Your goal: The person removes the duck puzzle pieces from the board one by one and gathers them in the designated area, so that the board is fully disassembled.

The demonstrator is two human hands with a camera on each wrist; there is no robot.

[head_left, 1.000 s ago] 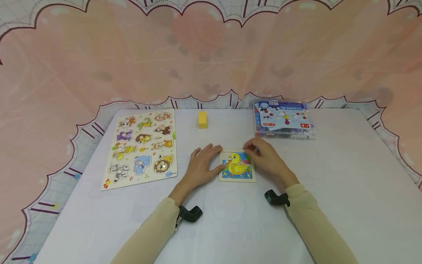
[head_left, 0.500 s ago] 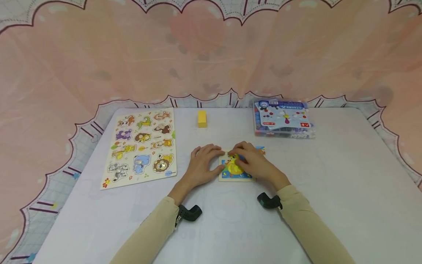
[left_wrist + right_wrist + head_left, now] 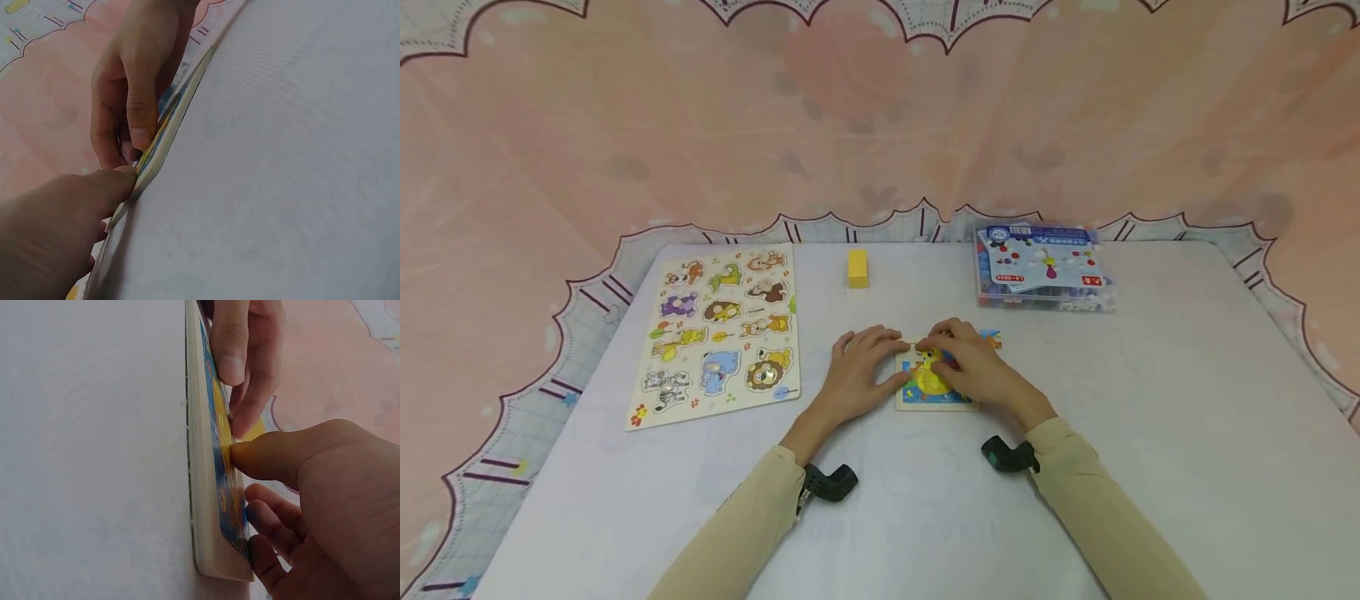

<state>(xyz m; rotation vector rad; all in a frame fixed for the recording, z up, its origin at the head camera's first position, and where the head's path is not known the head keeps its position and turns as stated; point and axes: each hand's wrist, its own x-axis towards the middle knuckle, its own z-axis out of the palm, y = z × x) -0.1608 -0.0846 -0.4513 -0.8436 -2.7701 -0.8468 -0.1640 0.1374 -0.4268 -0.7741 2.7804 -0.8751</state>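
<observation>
A small square duck jigsaw puzzle (image 3: 930, 382) in a pale wooden frame lies flat in the middle of the white table. My left hand (image 3: 860, 375) grips its left side, with the thumb at the left edge and a fingertip at the top corner. Over the right half, my right hand (image 3: 981, 362) has bent fingers. In the right wrist view its thumb (image 3: 262, 457) touches the yellow duck picture and other fingertips rest farther along the surface. Whether they pinch a piece is unclear. A colourful puzzle piece (image 3: 992, 338) shows just beyond the right hand, which covers much of the puzzle.
A large animal peg board (image 3: 718, 333) lies to the left. Towards the back stand a yellow block (image 3: 857, 269) and a clear plastic box (image 3: 1041, 265) with a blue printed label. A patterned curtain hangs behind the table's (image 3: 1187, 375) far edge.
My right hand has moved left from the puzzle's right edge onto the duck picture. The colourful piece beyond it has come into sight. My left hand has stayed at the left side.
</observation>
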